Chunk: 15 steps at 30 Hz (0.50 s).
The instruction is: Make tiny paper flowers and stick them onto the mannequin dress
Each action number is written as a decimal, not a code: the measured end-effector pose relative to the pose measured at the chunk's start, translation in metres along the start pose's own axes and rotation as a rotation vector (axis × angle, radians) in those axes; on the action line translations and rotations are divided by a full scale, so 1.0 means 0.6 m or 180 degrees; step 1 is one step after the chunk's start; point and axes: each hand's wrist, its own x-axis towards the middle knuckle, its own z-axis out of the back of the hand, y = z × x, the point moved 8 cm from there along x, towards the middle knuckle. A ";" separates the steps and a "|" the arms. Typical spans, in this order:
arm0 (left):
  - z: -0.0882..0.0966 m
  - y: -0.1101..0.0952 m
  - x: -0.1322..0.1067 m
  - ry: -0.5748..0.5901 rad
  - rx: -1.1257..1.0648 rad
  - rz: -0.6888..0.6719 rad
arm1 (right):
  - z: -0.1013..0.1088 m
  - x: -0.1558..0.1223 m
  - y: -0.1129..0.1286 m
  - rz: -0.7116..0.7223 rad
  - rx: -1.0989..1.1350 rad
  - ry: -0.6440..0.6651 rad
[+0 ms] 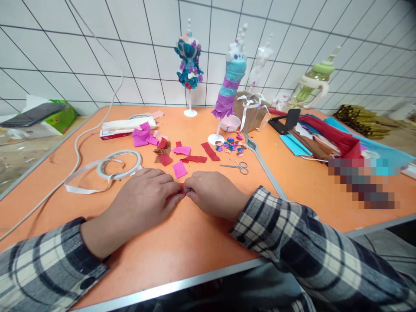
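My left hand (143,200) and my right hand (216,193) rest on the orange table (169,251), fingertips meeting in the middle. Both pinch a small piece of red paper (182,189) that is mostly hidden between the fingers. Just beyond the hands lie a pink paper square (179,169), red strips (210,151) and more pink scraps (143,135). Small scissors (239,166) lie to the right of them. A roll of white tape (119,164) with a loose tail sits beyond my left hand.
Three small mannequin stands are at the back: one in teal paper (189,60), one in purple and blue (230,89), one bare white (261,60). Coloured paper sheets (325,138) and a phone holder (287,121) lie right. A white cable (78,143) runs left. A bottle (313,80) stands behind.
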 end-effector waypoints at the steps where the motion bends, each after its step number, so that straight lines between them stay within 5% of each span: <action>1: 0.000 -0.002 0.000 0.0010 0.0001 -0.0027 | 0.000 0.000 0.000 -0.0002 0.0006 -0.0018; 15: 0.006 -0.007 0.001 -0.0108 0.0068 -0.0161 | -0.001 -0.001 -0.004 -0.0085 -0.0023 -0.0073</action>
